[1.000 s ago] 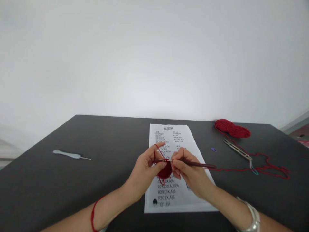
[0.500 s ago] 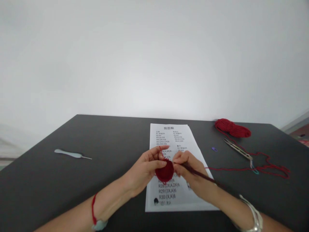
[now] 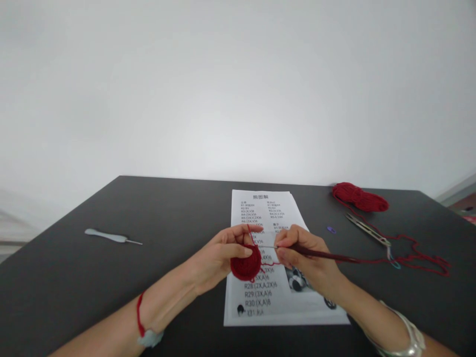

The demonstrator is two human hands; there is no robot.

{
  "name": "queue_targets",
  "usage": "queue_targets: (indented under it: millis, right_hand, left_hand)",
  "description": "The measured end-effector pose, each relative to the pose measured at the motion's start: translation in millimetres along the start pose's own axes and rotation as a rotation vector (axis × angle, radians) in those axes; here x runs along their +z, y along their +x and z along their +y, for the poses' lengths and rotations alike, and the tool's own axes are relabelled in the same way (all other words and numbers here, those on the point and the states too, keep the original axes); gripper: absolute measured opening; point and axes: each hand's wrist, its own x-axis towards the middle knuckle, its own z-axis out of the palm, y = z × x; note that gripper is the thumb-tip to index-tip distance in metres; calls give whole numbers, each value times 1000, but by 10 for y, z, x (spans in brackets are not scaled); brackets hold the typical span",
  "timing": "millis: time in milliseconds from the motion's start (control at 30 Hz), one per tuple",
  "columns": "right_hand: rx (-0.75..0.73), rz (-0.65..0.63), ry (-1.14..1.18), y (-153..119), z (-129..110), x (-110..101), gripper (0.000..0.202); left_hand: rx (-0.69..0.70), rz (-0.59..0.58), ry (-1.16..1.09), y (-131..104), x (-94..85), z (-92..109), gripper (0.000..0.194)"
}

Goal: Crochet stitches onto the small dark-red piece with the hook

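Observation:
A round red crochet piece [image 3: 245,264] is pinched at its upper edge by my left hand [image 3: 226,250], thumb in front. Red yarn runs up from the piece over my left forefinger. Between the thumb and fingers of my right hand [image 3: 303,250] is a crochet hook [image 3: 323,254] with a dark reddish-brown handle. Its thin metal shaft points left and reaches the top edge of the red piece; whether the tip is inside a stitch I cannot tell. Under both hands lies a printed pattern sheet [image 3: 260,315] with rows of text and a picture partly hidden by my right hand.
A skein of red yarn [image 3: 360,197] lies at the back right, its strand trailing in loose loops [image 3: 424,260]. Nearby are thread snips [image 3: 368,230] and a purple stitch marker [image 3: 331,230]. A white-handled hook [image 3: 106,235] rests at the left on the dark table [image 3: 167,213].
My right hand has moved right, away from my left, and the hook's handle has swung closer to level. The red piece has shifted slightly left with my left hand.

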Motion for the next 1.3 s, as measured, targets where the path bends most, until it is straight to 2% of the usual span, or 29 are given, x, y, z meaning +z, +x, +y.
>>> queue_targets:
  millis: [300,433,533,633,767,867,967,1167,1300]
  right_hand:
    - [4,-59,-30,34,-123,-29,16]
    - [63,-122,63,41,-145,-60,15]
    - [139,-155,228,43,-142,-62,15]
    - [237,-131,458,53,-130,-4,18]
    - [318,-42,595,51,-86,141,18]
    - [298,70,573,32,-54,231,15]
    - [208,118,488,20,-36,241,15]
    - [107,32,302,37,32,105,17]
    - [71,28,126,25,59,67,18]
  left_hand:
    - [-73,-26,-5,-20,-34,51,39]
    - [-153,-75,-2,-34,-55,71,39]
    - [-180,-113,50,-56,-32,73,37]
    - [-74,-71,188,-75,30,43,35]
    - [178,95,394,-75,111,-42,32]
    - [233,167,416,-56,131,-117,33]
    - [205,177,355,-31,123,-166,35]
    - [191,193,311,-3,114,-150,33]
    - [212,227,333,-10,113,-116,31]
